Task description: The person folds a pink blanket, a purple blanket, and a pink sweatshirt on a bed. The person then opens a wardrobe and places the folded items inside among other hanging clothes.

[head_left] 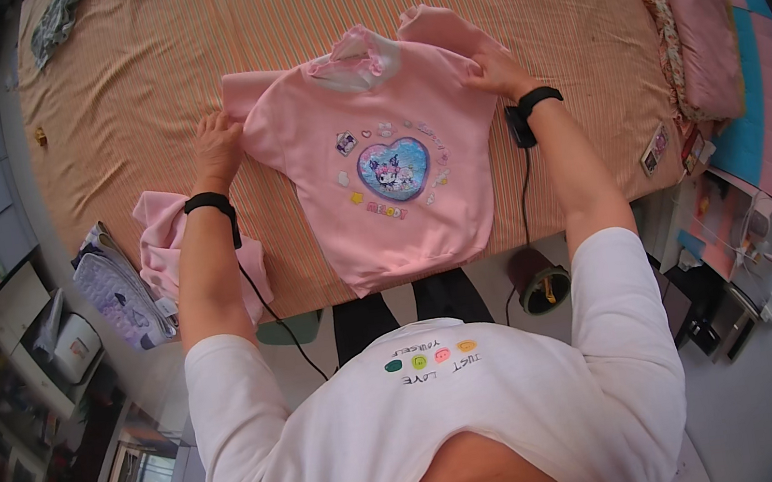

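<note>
A pink sweatshirt [322,198] lies front up on the bed, its collar away from me and its hem near the bed's edge. A heart-shaped patch with cartoon figures, ringed by small prints, decorates its chest. My left hand [218,146] grips the edge of the left sleeve, its thumb hidden from view. On the other side, my right hand [499,74] pinches the right sleeve near the shoulder. Both sleeves bend up and outward beyond my hands. The white-lined collar with pink frilled trim stands partly open.
A crumpled pink garment [161,230] lies by my left forearm, beside a folded purple-grey patterned cloth [116,298]. The striped bed sheet [145,75] is wrinkled. A pink pillow [698,31] lies at right. Below the bed's edge stands a dark bucket [534,280]. Cables hang from both wristbands.
</note>
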`<state>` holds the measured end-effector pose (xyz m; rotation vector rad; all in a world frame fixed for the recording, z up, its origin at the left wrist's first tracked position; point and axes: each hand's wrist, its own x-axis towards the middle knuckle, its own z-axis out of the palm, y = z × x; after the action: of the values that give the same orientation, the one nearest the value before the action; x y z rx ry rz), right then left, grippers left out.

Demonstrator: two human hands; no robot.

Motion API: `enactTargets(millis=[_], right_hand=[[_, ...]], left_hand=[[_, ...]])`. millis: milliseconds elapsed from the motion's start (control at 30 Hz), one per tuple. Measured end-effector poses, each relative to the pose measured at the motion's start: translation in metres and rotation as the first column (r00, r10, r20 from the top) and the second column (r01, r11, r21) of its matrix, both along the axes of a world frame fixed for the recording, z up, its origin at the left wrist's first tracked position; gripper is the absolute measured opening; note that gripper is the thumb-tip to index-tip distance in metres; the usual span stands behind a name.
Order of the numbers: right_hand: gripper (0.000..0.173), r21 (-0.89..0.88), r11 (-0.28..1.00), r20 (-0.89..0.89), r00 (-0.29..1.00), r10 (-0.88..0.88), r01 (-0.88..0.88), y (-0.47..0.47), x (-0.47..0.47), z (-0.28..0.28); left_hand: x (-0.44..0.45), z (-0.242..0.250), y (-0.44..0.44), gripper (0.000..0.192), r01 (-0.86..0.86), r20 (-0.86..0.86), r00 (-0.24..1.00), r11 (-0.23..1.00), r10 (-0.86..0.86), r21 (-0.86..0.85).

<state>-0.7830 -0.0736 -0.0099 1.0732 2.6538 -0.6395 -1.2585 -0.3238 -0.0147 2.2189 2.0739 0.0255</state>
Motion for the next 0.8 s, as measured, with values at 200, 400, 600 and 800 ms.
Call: enactTargets(millis=[200,400,600,800], right_hand=[[0.014,0.173,0.974,-0.081,0.983,0.162,-0.147,-0.015,0.026,0.046],[0.029,0.012,0.974,0.123,0.966,-0.227,0.228,-0.037,0.000,0.123],[0.050,0.026,0.883,0.342,0.826,-0.449,0.469,-0.026,0.037,0.101],[0.041,-0.510,0.614,0.026,0.724,-0.689,0.603,-0.045,0.121,0.024]], left_hand=[[0.008,0.041,0.008,0.017,0.292,0.020,0.956,0.956,-0.292,0.029],[0.025,0.087,0.014,0.019,-0.224,0.214,0.922,0.893,0.324,-0.389],[0.031,0.087,0.018,0.041,-0.391,0.276,0.843,0.879,0.461,-0.275],[-0.028,-0.001,-0.049,0.055,-0.234,0.334,0.890,0.940,0.309,-0.247]])
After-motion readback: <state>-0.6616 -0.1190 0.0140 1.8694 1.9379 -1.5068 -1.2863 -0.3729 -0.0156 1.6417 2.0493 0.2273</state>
